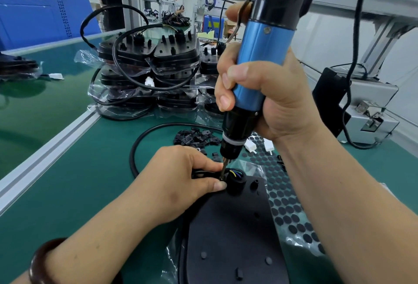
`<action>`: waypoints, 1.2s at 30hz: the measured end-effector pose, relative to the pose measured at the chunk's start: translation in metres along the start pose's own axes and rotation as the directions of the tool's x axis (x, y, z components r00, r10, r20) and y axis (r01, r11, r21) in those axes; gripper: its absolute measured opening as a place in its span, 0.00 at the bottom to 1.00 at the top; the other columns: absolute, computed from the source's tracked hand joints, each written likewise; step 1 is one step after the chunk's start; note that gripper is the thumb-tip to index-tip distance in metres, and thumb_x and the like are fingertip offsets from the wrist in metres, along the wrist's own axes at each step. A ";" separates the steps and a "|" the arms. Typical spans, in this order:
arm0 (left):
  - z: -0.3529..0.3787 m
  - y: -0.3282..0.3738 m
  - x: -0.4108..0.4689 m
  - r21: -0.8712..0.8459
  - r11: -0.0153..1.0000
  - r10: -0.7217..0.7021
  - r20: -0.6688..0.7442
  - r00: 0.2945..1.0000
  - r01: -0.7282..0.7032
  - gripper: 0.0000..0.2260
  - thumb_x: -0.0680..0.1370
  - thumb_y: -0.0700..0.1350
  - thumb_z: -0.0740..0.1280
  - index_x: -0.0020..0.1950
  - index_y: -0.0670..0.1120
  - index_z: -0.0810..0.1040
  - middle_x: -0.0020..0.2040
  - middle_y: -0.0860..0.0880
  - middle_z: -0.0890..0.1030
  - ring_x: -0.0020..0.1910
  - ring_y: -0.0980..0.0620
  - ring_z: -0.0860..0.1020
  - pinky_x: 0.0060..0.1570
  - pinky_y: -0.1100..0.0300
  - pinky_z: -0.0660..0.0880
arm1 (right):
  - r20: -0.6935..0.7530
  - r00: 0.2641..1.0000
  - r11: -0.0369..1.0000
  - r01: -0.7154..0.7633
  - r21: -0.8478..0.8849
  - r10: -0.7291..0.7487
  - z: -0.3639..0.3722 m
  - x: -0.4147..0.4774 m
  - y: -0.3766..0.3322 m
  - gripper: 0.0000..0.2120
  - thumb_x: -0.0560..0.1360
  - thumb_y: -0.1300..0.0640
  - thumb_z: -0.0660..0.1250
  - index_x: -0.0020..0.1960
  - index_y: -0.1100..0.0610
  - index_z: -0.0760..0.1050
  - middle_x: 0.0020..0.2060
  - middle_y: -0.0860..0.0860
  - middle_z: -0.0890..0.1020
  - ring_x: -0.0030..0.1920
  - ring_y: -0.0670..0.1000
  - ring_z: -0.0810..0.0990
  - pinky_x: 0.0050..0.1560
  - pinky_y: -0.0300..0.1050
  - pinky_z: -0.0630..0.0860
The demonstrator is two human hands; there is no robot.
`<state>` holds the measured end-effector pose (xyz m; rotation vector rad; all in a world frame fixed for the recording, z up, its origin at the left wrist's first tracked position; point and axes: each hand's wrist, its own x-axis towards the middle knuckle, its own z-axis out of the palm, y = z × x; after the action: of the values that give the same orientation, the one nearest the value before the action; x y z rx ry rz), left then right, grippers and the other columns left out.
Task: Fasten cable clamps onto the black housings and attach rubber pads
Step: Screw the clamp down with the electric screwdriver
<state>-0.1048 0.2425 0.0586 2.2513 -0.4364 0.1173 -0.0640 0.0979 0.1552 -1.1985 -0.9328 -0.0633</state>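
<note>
Low in the middle of the frame, the black housing (230,227) lies flat on the green bench (90,182). The left hand (181,177) pinches the cable (131,152), and probably a clamp hidden under the fingers, against it beside the tip of the screwdriver (262,57), which the right hand (267,93) grasps round its blue barrel. Stiff, light and smooth, the housing likely wants pressing down near the screw, while the springy cable needs a firm fingertip hold.

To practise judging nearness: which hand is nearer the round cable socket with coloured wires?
Left. The left hand pinches the cable right beside the cable socket; the right hand holds the blue screwdriver higher up, above it.
</note>
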 end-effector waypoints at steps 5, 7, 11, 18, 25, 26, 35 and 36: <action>0.001 -0.002 0.001 -0.008 1.000 0.011 -0.024 1.000 -0.011 0.11 0.67 0.54 0.76 0.47 0.64 0.81 0.45 0.65 0.80 0.48 0.69 0.76 0.48 0.79 0.68 | -0.008 1.000 0.999 0.016 -0.032 -0.016 0.001 0.000 -0.002 0.24 0.65 0.72 0.64 0.60 0.64 0.68 0.30 0.51 0.74 0.25 0.53 0.72 0.31 0.43 0.72; 0.001 -0.001 0.000 -0.022 0.999 0.032 -0.024 0.999 -0.033 0.12 0.67 0.53 0.76 0.45 0.67 0.79 0.44 0.66 0.80 0.48 0.70 0.76 0.48 0.80 0.67 | -0.089 0.996 1.000 0.013 -0.007 -0.014 -0.003 0.002 -0.008 0.28 0.65 0.71 0.64 0.65 0.65 0.66 0.30 0.53 0.73 0.25 0.53 0.72 0.31 0.43 0.72; -0.009 -0.003 -0.001 -0.062 0.998 0.035 0.068 0.997 -0.031 0.20 0.66 0.55 0.77 0.53 0.71 0.76 0.50 0.69 0.80 0.52 0.72 0.75 0.50 0.80 0.68 | -0.304 0.951 0.999 0.053 0.005 -0.048 -0.034 0.009 -0.043 0.19 0.63 0.63 0.67 0.53 0.63 0.69 0.29 0.54 0.72 0.25 0.52 0.72 0.30 0.42 0.71; -0.004 0.001 0.004 0.044 0.995 0.087 0.008 0.996 -0.087 0.14 0.67 0.53 0.77 0.48 0.66 0.81 0.45 0.68 0.80 0.49 0.73 0.75 0.46 0.82 0.65 | -0.551 0.834 0.984 -0.103 -0.144 0.006 -0.109 -0.028 -0.090 0.06 0.71 0.58 0.65 0.45 0.56 0.69 0.34 0.52 0.76 0.28 0.52 0.74 0.30 0.40 0.73; -0.005 0.005 0.003 0.082 0.994 0.068 0.019 0.998 -0.069 0.13 0.65 0.55 0.76 0.46 0.67 0.81 0.45 0.71 0.79 0.48 0.71 0.76 0.47 0.80 0.67 | -0.620 0.767 0.967 -0.248 -0.050 0.164 -0.159 -0.074 -0.066 0.15 0.71 0.60 0.66 0.54 0.59 0.64 0.34 0.52 0.75 0.27 0.52 0.75 0.27 0.41 0.74; -0.007 0.006 0.003 0.097 0.994 0.051 0.044 0.998 -0.055 0.13 0.65 0.56 0.76 0.47 0.68 0.81 0.46 0.72 0.79 0.49 0.72 0.76 0.48 0.80 0.67 | -0.620 0.763 0.966 -0.256 -0.031 0.183 -0.161 -0.078 -0.062 0.17 0.70 0.60 0.67 0.55 0.58 0.64 0.35 0.53 0.75 0.26 0.52 0.75 0.27 0.42 0.74; 0.015 0.100 0.067 -0.036 0.997 0.069 0.275 0.959 -0.062 0.22 0.73 0.57 0.70 0.66 0.59 0.74 0.58 0.62 0.79 0.54 0.67 0.77 0.58 0.66 0.72 | -0.611 0.749 0.961 -0.264 0.080 0.257 -0.168 -0.096 -0.034 0.27 0.65 0.60 0.71 0.58 0.54 0.60 0.35 0.54 0.74 0.26 0.54 0.75 0.24 0.43 0.74; 0.033 0.113 0.077 -0.064 0.997 0.059 0.305 0.950 -0.042 0.22 0.74 0.57 0.69 0.67 0.56 0.74 0.60 0.59 0.79 0.56 0.63 0.77 0.59 0.64 0.71 | -0.607 0.749 0.960 -0.266 0.092 0.266 -0.167 -0.096 -0.034 0.26 0.65 0.59 0.71 0.57 0.56 0.61 0.35 0.54 0.74 0.26 0.54 0.75 0.24 0.43 0.74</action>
<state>-0.0740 0.1282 0.1350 2.2081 -0.6547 -0.2209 -0.0454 -0.0916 0.1103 -1.1899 -0.1767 -0.2132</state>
